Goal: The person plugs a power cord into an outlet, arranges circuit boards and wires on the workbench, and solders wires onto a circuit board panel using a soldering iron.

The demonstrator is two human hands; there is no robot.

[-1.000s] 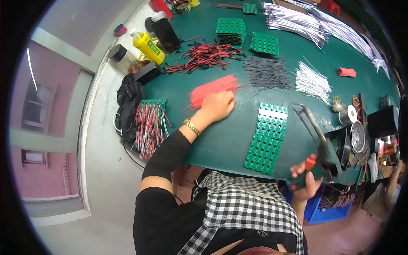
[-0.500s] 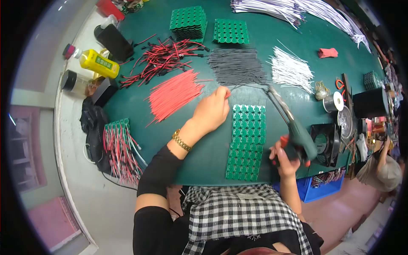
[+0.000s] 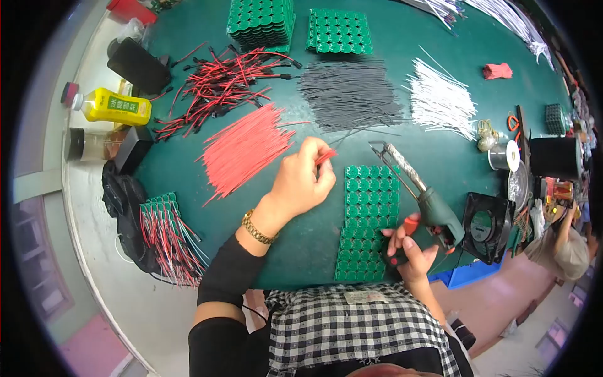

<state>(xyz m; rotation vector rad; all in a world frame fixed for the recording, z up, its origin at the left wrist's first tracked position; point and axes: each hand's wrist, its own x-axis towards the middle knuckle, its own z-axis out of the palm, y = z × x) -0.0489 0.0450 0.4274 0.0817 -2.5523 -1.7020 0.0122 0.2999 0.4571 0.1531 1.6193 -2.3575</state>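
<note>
My left hand (image 3: 301, 176) is closed with its fingertips around a small bunch of red wire pieces (image 3: 326, 156), held above the table left of the green circuit boards (image 3: 369, 220). My right hand (image 3: 411, 250) grips a dark green soldering gun (image 3: 438, 210) with a red trigger, its metal tip pointing up and left. That tip is below the loose black wires (image 3: 352, 94) and above the boards, apart from both. To the left of my left hand lies a pile of red wires (image 3: 245, 147).
White wires (image 3: 441, 100) lie at the right. Red-black cables with connectors (image 3: 226, 78) and stacked green boards (image 3: 339, 31) are farther back. A solder spool (image 3: 504, 156) and a black fan (image 3: 483, 227) stand at the right, a yellow bottle (image 3: 118, 107) at the left edge.
My left hand has drawn back slightly from the black wires, its red bunch now showing more. The soldering gun's tip has moved away from the black wires. The whole view has shifted a little.
</note>
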